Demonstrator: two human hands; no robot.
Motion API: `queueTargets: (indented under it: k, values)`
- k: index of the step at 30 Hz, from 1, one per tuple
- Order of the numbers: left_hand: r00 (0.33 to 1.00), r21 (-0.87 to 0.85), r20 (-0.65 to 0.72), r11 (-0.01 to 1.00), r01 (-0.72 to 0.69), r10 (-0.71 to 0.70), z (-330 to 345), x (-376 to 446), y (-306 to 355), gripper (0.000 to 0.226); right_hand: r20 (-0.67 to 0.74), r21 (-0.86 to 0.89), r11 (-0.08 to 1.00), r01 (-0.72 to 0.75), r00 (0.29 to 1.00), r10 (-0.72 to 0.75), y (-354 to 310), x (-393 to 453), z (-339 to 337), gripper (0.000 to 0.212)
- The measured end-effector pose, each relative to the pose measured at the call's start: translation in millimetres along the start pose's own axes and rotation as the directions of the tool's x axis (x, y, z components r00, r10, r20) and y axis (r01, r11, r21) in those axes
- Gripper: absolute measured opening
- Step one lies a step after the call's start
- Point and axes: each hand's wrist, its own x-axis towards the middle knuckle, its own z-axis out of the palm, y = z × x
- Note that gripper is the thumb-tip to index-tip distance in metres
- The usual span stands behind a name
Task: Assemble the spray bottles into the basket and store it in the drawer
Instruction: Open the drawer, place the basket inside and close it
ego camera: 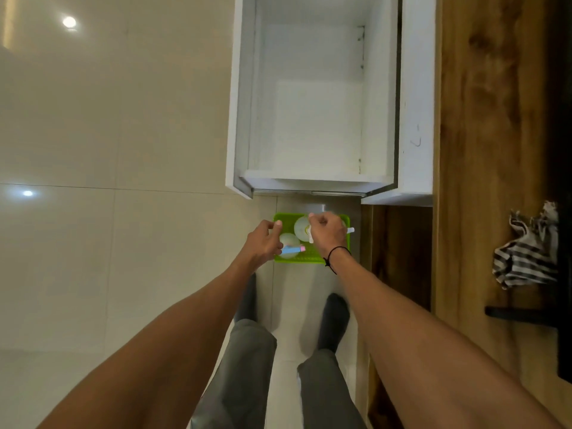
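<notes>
Both hands (327, 232) grip basket (311, 258).

Open drawer (312, 97), interior bare.

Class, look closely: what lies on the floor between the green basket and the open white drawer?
In the head view, only a bare strip of floor tile separates the green basket from the open white drawer.

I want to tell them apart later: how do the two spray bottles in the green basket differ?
The bottle with the blue-and-pink head sits at the basket's left, by the left hand. The white-headed bottle looks wider and lies partly under the right hand. Both have pale bodies.
</notes>
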Motion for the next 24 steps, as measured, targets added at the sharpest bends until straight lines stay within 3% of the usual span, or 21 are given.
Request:
queueTargets:
  k: [6, 9, 11, 15, 20, 24]
  values:
    - [0.993, 0.218, -0.114, 0.976, -0.004, 0.03, 20.5, 36.1, -32.4, 0.044, -0.261, -0.043, 0.998, -0.052, 0.964, 0.039, 52.4, 18.1, -18.0, 0.019]
    - [0.984, 0.237, -0.174, 0.972, 0.003, 0.039, 24.8, 55.7, -47.3, 0.049, -0.301, -0.062, 0.997, -0.053, 0.953, 0.032, 75.9, 31.3, -25.9, 0.009]
    - [0.983, 0.206, -0.184, 0.978, 0.031, 0.008, 29.6, 69.8, -55.6, 0.055, -0.299, -0.044, 0.996, -0.078, 0.952, 0.061, 89.9, 44.9, -27.3, 0.017]
    - [0.983, 0.113, -0.163, 0.989, 0.097, -0.077, 42.6, 97.3, -69.3, 0.063, -0.219, -0.015, 0.993, -0.117, 0.969, 0.111, 116.6, 82.6, -17.8, 0.043]
    - [0.985, 0.054, -0.113, 0.989, 0.137, -0.13, 55.4, 130.4, -85.4, 0.074, 0.027, 0.057, 0.98, -0.191, 0.981, 0.19, 144.1, 126.4, -6.9, 0.078]
    - [0.982, 0.067, -0.086, 0.982, 0.175, -0.169, 63.0, 158.5, -102.2, 0.079, 0.117, 0.01, 0.977, -0.213, 0.971, 0.21, 166.8, 152.5, -0.3, 0.085]
